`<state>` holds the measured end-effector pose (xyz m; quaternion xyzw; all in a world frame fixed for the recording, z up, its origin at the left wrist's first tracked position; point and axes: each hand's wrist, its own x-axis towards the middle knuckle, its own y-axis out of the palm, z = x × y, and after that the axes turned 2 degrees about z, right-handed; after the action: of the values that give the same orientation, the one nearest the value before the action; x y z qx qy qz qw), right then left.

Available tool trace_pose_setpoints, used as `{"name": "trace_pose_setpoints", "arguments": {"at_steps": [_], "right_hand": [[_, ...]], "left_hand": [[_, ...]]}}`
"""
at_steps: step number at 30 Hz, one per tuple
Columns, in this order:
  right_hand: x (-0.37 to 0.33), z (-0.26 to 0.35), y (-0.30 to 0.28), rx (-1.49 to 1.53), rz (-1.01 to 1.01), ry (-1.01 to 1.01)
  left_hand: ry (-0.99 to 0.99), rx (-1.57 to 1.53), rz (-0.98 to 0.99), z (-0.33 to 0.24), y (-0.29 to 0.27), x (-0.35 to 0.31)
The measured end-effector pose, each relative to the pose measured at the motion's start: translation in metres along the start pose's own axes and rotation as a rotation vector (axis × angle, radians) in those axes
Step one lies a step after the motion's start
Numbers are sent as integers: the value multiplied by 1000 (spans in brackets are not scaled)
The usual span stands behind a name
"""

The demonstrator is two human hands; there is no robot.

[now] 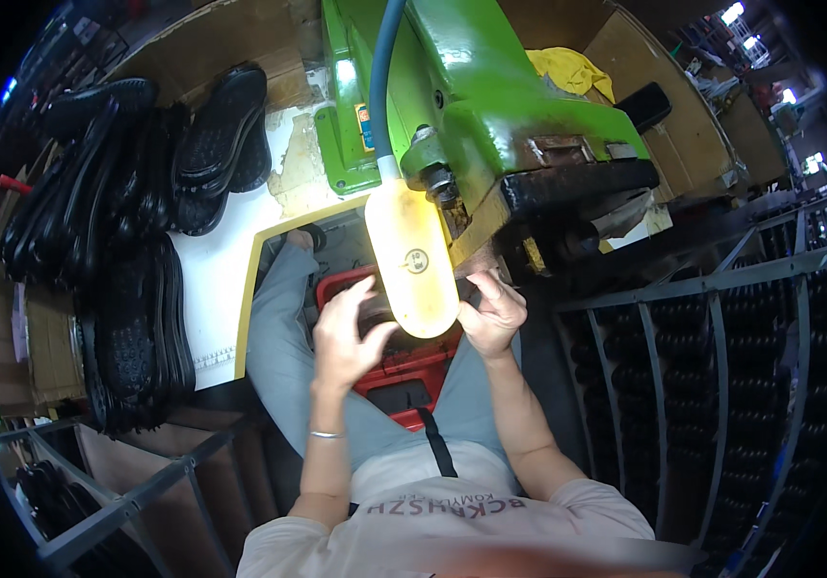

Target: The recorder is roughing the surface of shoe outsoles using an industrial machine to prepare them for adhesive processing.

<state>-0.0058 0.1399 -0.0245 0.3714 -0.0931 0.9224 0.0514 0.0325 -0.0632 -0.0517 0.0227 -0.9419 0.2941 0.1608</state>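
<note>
A long yellow rounded lamp (pixel 411 260) hangs on a grey-blue hose in front of a green machine (pixel 490 87). It covers much of the space between my hands. On its left side, my left hand (pixel 344 335) has bent fingers and a thumb reaching toward the lamp, around the edge of something dark brownish. My right hand (pixel 493 313), at the lamp's right edge, has its fingers curled and closed below the machine's working head (pixel 440 183). What lies between the two hands is mostly hidden, so I cannot name it.
Stacks of black shoe soles (pixel 139 328) lie on the white tabletop (pixel 216 284) at left, with more soles (pixel 225 125) behind. A metal rack (pixel 649 366) of dark items stands at right. A yellow cloth (pixel 572 72) lies behind the machine. Something red (pixel 399 371) sits between my legs.
</note>
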Motion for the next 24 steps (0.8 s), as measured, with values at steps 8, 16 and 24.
{"name": "trace_pose_setpoints", "arguments": {"at_steps": [8, 16, 24], "right_hand": [[-30, -40, 6, 523, -1, 427], [-99, -116, -22, 732, -211, 759], [-69, -106, -78, 547, -252, 662]], "left_hand": [[-6, -511, -309, -3, 81, 9], [-139, -890, -335, -8, 113, 2], [-12, -846, -406, -21, 100, 11]]}}
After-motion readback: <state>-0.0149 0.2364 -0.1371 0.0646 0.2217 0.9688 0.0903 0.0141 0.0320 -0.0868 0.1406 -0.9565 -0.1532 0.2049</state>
